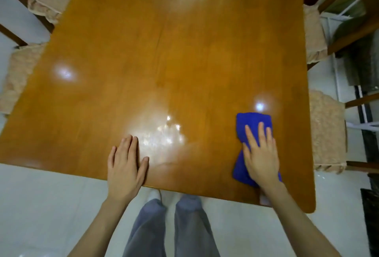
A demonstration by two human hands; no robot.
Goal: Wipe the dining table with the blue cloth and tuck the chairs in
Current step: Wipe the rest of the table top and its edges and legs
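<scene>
The wooden dining table [164, 56] fills most of the head view, glossy with light reflections. My right hand [261, 154] lies flat on the blue cloth [253, 125], pressing it onto the table near the front right corner. My left hand [126, 166] rests flat on the table's front edge, fingers together, holding nothing. Chairs with beige cushions stand along both sides: two on the left [20, 80] [44, 6] and two on the right [328, 131] [313, 33], their seats partly under the table.
White tiled floor [41, 205] lies in front of the table, where my legs in grey trousers [168, 228] stand. Dark furniture and a metal frame [361, 72] sit close behind the right-hand chairs.
</scene>
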